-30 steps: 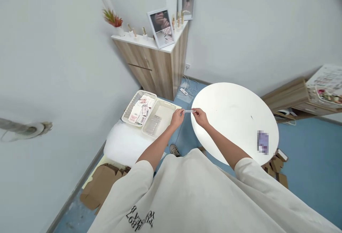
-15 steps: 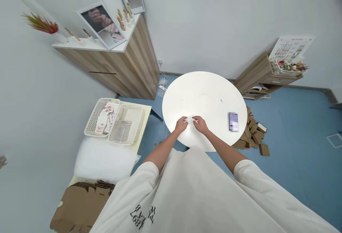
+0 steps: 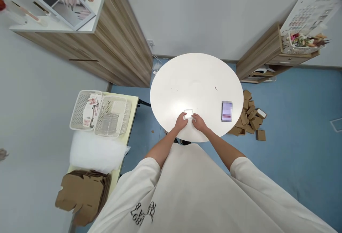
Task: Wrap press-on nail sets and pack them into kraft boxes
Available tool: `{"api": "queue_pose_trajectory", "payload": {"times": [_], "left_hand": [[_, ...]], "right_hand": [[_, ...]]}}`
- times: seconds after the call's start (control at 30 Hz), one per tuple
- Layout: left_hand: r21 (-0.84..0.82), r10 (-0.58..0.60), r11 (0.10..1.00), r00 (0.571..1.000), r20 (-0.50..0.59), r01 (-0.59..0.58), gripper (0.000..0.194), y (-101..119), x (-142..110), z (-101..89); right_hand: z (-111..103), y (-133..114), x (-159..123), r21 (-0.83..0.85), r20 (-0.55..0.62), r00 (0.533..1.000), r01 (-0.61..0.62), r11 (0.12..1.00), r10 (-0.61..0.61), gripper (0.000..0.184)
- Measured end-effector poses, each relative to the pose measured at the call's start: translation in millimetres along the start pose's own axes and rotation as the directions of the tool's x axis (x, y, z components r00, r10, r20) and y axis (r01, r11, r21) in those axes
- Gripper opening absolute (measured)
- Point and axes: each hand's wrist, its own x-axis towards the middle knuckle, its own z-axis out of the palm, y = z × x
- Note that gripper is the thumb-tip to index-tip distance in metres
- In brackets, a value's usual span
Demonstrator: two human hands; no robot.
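Note:
A small, flat, rectangular white case point(image 3: 188, 113) with a clear-looking rim is between my hands at the near side of the round white table point(image 3: 196, 72). My left hand point(image 3: 181, 122) grips its left edge, fingers curled. On the opposite edge, my right hand point(image 3: 199, 122) pinches it between thumb and fingers. The broad face of the case points up toward me. Whether it rests on the tabletop or is just above it, I cannot tell. To the right on the same table lies a blurred-out phone-like rectangle point(image 3: 227, 111).
A side table point(image 3: 131, 113) at left carries two white baskets point(image 3: 99, 115), one with clear plastic cases, a roll of bubble wrap point(image 3: 96, 153) and flattened cardboard boxes point(image 3: 82, 193). Small brown boxes point(image 3: 251, 115) are heaped on the floor at right. Wooden cabinets point(image 3: 128, 30) stand behind.
My view has tilted further down. The white case, earlier seen nearly edge-on in my fingers, now shows its flat face. Both hands keep hold of its sides.

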Motion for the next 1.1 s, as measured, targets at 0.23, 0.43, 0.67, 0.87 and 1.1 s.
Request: {"api": "queue_pose_trajectory", "payload": {"times": [0.23,0.43,0.67,0.87,1.1], "left_hand": [[-0.043,-0.16,0.986,0.987,-0.022,0.159,0.034,-6.0,-19.9,13.3],[-0.083,-0.169,0.982,0.985,0.042,0.172,0.046,-6.8,-18.3,23.6],[-0.049,-0.173,0.983,0.984,0.048,0.175,0.059,-6.7,-3.2,15.6],[-0.007,-0.121,0.993,0.991,0.048,0.122,0.061,-1.2,2.3,9.2],[-0.049,-0.107,0.993,0.994,-0.01,0.106,0.056,3.6,1.0,8.5]], "right_hand": [[-24.8,-4.1,25.1,-0.093,0.053,0.994,0.105,0.99,-0.101,0.048],[-25.4,-4.4,37.8,-0.176,0.135,0.984,0.143,0.974,-0.12,0.054],[-18.8,3.9,16.1,-0.225,0.124,0.99,0.096,0.97,-0.069,0.056],[-5.2,0.2,-4.3,-0.157,0.097,0.995,0.012,0.988,0.003,0.057],[-1.4,5.2,-7.4,-0.039,0.043,0.999,-0.032,0.999,0.034,0.057]]}}
